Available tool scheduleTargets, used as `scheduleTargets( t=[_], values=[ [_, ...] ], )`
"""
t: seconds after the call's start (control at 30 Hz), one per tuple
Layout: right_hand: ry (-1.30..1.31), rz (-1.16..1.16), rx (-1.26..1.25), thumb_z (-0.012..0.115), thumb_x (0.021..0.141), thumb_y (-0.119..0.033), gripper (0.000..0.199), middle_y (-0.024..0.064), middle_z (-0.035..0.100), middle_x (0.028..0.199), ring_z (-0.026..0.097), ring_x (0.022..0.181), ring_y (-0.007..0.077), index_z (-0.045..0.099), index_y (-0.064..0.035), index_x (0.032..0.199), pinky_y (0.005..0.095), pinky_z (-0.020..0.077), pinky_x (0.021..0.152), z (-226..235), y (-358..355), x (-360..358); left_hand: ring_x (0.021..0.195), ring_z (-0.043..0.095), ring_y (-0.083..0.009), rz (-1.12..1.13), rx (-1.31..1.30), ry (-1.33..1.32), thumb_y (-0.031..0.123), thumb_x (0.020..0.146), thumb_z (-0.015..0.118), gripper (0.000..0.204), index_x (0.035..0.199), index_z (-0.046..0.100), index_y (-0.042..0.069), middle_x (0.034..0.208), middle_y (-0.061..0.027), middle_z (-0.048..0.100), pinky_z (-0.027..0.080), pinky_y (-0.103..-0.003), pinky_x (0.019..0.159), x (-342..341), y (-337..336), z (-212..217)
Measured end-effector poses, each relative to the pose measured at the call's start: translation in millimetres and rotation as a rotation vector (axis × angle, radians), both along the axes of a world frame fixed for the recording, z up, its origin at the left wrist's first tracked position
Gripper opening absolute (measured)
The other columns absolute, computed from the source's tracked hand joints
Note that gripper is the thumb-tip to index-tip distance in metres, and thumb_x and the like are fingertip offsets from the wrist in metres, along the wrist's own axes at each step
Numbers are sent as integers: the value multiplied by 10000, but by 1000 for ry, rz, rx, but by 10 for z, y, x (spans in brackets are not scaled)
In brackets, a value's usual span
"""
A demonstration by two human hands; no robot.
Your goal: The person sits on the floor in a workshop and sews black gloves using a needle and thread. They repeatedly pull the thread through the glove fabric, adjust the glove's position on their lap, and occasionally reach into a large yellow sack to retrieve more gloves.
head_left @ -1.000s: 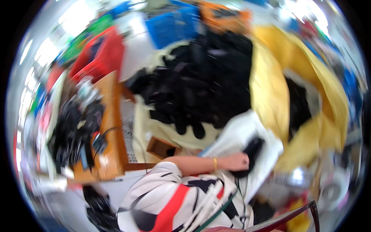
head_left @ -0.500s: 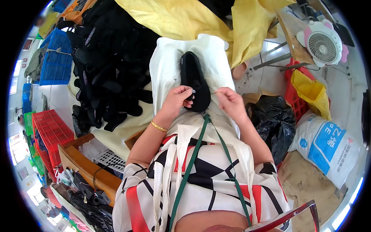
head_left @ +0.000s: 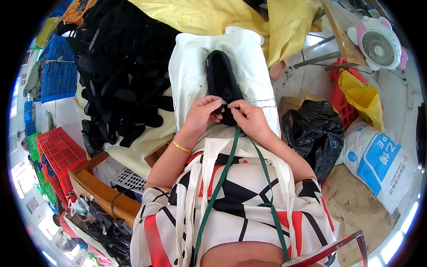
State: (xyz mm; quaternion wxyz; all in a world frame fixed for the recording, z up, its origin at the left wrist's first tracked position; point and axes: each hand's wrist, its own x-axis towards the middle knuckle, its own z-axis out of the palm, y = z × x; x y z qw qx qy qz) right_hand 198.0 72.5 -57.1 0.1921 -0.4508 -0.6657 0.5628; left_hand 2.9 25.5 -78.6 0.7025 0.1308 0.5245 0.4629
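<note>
On the white apron (head_left: 189,66) over my lap lies a black cloth shoe (head_left: 221,73), its long side pointing away from me. My left hand (head_left: 202,115) is closed at the shoe's near part, thumb and forefinger pinching its edge, with something small and shiny at the fingertips. Close against it, my right hand (head_left: 252,121) pinches with thumb and forefinger over the same spot. What the right fingertips hold is too small to make out. My hands cover much of the shoe's near end. A green strap (head_left: 222,178) runs down from just below the shoe.
A big heap of black shoes (head_left: 120,66) lies at the far left on pale cloth. Yellow sheeting (head_left: 200,18) spreads beyond my lap. Right of me are a black plastic bag (head_left: 313,133), a white sack (head_left: 378,164) and a fan (head_left: 378,44). A wooden drawer (head_left: 100,187) stands left.
My right hand has come left from beside the shoe to meet my left hand at its near part. The left hand keeps its pinch. The view has shifted slightly.
</note>
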Motion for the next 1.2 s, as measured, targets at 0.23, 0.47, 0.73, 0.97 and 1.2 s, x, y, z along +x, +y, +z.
scheduleTargets(
  t=[0.23,0.47,0.73,0.97,1.2],
  values=[
    [1,-1,-22,605,916,-94,154,129,667,762,605,598,177,670,-44,1046,300,494,600,28,9,-7,626,622,-110,-5,-13,6,237,941,680,190,1008,660,61,819,-36,674,513,-231,575,6,0,22],
    [1,16,-9,604,916,-103,161,131,664,750,598,594,175,670,-42,1049,304,495,601,39,18,2,632,638,-100,-18,7,13,226,975,639,190,1041,664,49,849,-34,686,540,-225,583,8,-15,4],
    [120,13,-353,590,972,-125,138,-27,566,672,503,574,43,662,-58,1069,226,408,522,38,96,54,743,640,-93,65,9,-41,182,918,714,188,1047,670,53,898,-14,685,538,-230,637,67,-39,72],
    [134,14,-539,603,995,-174,97,-55,541,667,477,545,21,641,-113,1060,189,366,488,-24,129,90,810,624,-90,-4,39,57,144,896,736,207,1058,668,35,930,-13,681,528,-238,710,86,-58,103],
    [38,-33,-578,602,1000,-205,96,-39,573,674,493,547,23,615,-114,971,182,381,483,-12,114,31,780,622,-87,-48,84,133,102,868,755,195,1023,681,9,908,-28,681,531,-234,686,93,-52,50]
  ],
)
